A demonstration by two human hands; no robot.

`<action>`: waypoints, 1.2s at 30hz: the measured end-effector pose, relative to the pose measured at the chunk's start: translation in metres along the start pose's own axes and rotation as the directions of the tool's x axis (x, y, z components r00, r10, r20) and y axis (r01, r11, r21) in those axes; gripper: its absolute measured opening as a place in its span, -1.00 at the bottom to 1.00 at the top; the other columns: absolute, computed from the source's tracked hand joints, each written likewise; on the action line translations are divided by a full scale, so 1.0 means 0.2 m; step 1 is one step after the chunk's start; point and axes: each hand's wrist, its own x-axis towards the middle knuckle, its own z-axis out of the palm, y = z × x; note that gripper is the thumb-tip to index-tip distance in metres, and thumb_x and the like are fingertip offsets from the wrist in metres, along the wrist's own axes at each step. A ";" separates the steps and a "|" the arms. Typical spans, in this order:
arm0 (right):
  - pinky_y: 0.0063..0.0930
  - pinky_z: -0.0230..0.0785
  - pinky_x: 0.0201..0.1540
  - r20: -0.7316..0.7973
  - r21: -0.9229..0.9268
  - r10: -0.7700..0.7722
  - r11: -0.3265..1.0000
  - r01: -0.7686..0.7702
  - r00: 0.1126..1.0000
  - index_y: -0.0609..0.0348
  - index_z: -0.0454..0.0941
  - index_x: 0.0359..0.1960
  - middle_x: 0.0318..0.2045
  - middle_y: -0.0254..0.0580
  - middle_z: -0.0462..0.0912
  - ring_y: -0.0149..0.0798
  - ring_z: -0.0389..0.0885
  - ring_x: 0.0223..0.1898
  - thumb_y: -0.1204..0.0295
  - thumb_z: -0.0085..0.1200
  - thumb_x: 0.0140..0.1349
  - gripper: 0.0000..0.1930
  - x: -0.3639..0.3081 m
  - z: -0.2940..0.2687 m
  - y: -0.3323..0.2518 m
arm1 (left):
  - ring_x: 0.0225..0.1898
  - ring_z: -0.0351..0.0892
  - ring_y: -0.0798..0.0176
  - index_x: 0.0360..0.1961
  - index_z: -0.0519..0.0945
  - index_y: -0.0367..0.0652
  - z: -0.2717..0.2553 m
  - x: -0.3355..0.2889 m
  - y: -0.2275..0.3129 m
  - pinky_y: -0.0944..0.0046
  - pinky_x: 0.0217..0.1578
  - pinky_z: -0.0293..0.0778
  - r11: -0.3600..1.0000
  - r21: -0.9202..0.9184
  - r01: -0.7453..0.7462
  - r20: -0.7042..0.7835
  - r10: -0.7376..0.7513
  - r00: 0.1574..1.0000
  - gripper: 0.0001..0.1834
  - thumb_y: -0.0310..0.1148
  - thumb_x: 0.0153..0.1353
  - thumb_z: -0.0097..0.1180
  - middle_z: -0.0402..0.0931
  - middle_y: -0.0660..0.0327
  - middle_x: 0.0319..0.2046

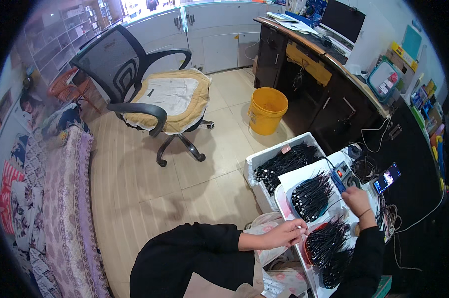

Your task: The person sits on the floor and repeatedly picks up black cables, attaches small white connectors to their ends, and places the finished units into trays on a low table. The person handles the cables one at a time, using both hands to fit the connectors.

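Note:
My left hand [287, 233] is closed in a pinch at the near edge of a white work surface [290, 211]. A small pale tip shows at its fingertips, too small to name surely. My right hand [358, 201] is closed, with a thin black cable [335, 203] running from it toward the lower left. Next to that hand lies a blue-handled piece [337, 182]. Between and below my hands are bundles of short black cables, one bundle [312, 197] with white ends in a round dish and another bundle [328, 241] in a red dish.
Behind the surface stands a white foam box [254, 164] full of black cables. A power strip [341, 170], coiled wire [365, 170] and a lit phone [387, 179] are at the right. Farther off are a yellow bucket [267, 111], an office chair [170, 99] and a dark desk [328, 114].

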 end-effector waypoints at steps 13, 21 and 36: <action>-0.27 0.35 -0.28 -0.204 0.432 0.526 0.805 -0.406 0.826 0.22 0.50 -0.37 -0.42 -0.05 0.50 -0.04 0.50 -0.35 0.66 0.17 -0.08 -0.81 -0.51 -0.99 -0.81 | -0.50 0.34 0.47 -0.20 0.39 -0.25 0.25 -0.04 0.18 0.41 -0.47 0.35 0.788 0.361 -0.499 0.049 0.519 0.854 -0.83 -0.34 0.43 -0.13 0.39 0.32 -0.49; -0.50 0.30 -0.48 -0.282 0.767 0.736 0.559 -0.316 0.616 0.30 0.47 -0.37 -0.49 -0.17 0.47 -0.32 0.45 -0.53 0.71 0.12 -0.01 -0.84 -0.47 -0.82 -1.33 | -0.52 0.56 0.37 -0.29 0.35 -0.26 0.41 -0.19 0.19 0.36 -0.50 0.44 0.861 0.484 -0.155 0.110 0.116 0.987 -0.90 -0.46 0.37 -0.14 0.50 0.14 -0.56; -0.62 0.38 -0.32 -0.030 0.995 0.907 0.069 -0.078 0.419 0.29 0.56 -0.29 -0.40 -0.28 0.60 -0.48 0.51 -0.41 0.63 0.14 0.09 -0.86 -0.49 -0.68 -1.40 | -0.55 0.38 0.50 -0.24 0.44 -0.18 0.36 -0.22 0.11 0.44 -0.53 0.33 0.984 0.155 -0.086 0.113 0.069 0.991 -0.86 -0.36 0.41 -0.13 0.37 0.35 -0.60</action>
